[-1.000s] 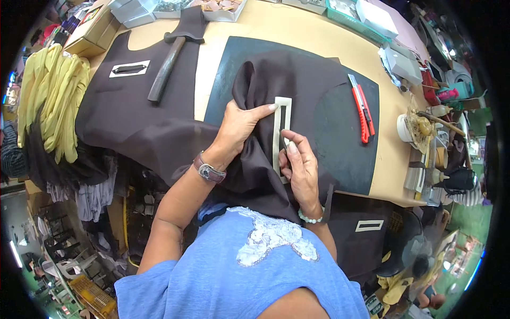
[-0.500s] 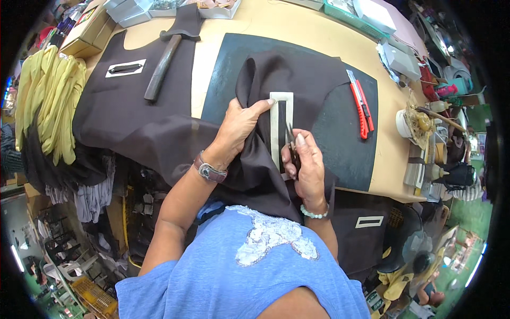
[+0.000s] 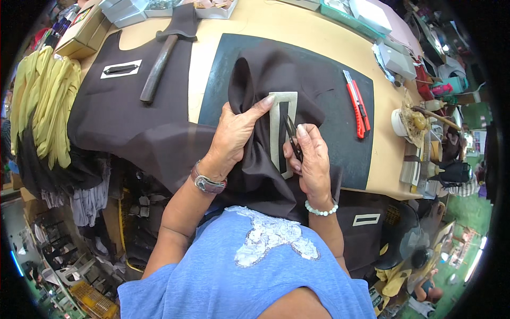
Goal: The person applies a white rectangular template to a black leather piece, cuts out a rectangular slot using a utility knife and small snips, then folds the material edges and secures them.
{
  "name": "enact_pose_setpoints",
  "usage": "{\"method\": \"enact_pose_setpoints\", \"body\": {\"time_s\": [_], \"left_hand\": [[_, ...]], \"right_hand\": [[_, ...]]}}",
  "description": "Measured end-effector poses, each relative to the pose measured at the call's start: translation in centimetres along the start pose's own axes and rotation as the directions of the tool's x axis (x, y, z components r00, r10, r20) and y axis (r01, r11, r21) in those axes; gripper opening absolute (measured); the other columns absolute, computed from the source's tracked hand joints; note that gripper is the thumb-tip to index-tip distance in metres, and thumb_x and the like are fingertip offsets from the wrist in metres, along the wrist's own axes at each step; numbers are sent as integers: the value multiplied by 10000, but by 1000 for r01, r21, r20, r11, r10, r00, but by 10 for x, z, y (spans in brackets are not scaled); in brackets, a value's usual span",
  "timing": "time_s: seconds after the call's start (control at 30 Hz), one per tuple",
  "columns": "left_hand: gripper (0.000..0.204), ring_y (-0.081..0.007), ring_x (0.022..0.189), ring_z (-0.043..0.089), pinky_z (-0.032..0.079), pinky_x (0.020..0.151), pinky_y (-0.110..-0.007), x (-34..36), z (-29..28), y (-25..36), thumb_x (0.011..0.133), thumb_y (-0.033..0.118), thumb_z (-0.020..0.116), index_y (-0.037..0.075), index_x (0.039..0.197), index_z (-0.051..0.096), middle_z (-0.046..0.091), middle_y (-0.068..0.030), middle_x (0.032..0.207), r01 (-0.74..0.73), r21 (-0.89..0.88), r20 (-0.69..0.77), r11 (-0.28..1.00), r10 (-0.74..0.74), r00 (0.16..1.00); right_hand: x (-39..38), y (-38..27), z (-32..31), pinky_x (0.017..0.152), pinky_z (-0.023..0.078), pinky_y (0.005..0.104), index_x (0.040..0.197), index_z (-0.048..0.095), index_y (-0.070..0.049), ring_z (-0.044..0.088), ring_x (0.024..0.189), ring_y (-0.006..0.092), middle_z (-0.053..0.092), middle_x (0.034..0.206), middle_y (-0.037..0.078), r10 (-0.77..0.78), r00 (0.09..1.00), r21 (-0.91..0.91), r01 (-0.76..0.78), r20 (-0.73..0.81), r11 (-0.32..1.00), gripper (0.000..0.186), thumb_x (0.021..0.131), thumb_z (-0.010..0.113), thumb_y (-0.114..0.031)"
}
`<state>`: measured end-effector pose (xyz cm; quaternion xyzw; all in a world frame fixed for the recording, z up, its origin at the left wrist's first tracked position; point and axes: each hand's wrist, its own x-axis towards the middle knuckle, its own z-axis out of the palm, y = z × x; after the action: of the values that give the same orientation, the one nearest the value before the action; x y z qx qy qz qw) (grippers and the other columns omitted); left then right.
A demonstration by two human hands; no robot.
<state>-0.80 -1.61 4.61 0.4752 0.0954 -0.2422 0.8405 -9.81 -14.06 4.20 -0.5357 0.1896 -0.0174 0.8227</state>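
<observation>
Right hand (image 3: 312, 159), at 5 o'clock of frame centre, is closed around small dark snips (image 3: 291, 137); the blades are laid on the dark slot of a pale rectangular patch (image 3: 282, 127). How far the blades are parted cannot be told. A white bead bracelet (image 3: 321, 210) is worn at that wrist. Left hand (image 3: 234, 133) is pressed flat on bunched dark brown fabric (image 3: 255, 159), fingers mostly extended, index tip touching the patch's upper left corner; nothing is pinched. A wristwatch (image 3: 208, 183) is worn at 7 o'clock. The fabric is spread over a black cutting mat (image 3: 340, 143) on a tan worktable (image 3: 255, 21). Two red utility knives (image 3: 356, 103) are seen at 2 o'clock on the mat. A second brown panel (image 3: 117, 117) lies at 9 o'clock, with a hammer (image 3: 159, 64) on it at 11 o'clock. Yellow gloves (image 3: 48, 101) hang at the far left.
</observation>
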Motion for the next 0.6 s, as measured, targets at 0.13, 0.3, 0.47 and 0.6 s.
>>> {"method": "enact_pose_setpoints", "body": {"time_s": [0.13, 0.3, 0.47, 0.6], "left_hand": [[335, -169, 806, 634, 538, 705, -287, 1, 0, 5, 796, 88, 693, -46, 1059, 535, 630, -121, 961, -57, -60, 81, 997, 62, 995], [371, -169, 825, 628, 531, 715, -282, 0, -1, 2, 796, 107, 698, -51, 1079, 517, 625, -120, 978, -32, -56, 65, 998, 36, 997], [349, -153, 871, 606, 511, 745, -271, -6, 0, -9, 805, 139, 699, -58, 1044, 539, 623, -106, 985, -159, -22, -12, 987, 159, 987], [364, -146, 853, 606, 509, 726, -266, -11, 0, -8, 805, 151, 701, -59, 1052, 536, 623, -108, 983, -153, -32, 0, 988, 153, 988]], "right_hand": [[-2, 4, 2, 386, 258, 151, 892, 441, -71, 331, 434, 6, 534, 631, 34, 25, 1000, -82, -26, -16, 996, 214, 946, 481, -274], [-1, 8, 7, 399, 262, 153, 896, 438, -72, 338, 446, 9, 535, 631, 34, -9, 1000, -84, 6, -27, 996, 220, 950, 473, -282], [5, 6, 14, 406, 269, 156, 896, 432, -77, 346, 456, 11, 533, 637, 31, -64, 997, -80, 60, -49, 995, 220, 952, 470, -286], [6, 9, 19, 409, 268, 155, 910, 426, -80, 351, 464, 10, 530, 636, 26, -85, 994, 12, 86, -62, 996, 215, 949, 480, -284]]}}
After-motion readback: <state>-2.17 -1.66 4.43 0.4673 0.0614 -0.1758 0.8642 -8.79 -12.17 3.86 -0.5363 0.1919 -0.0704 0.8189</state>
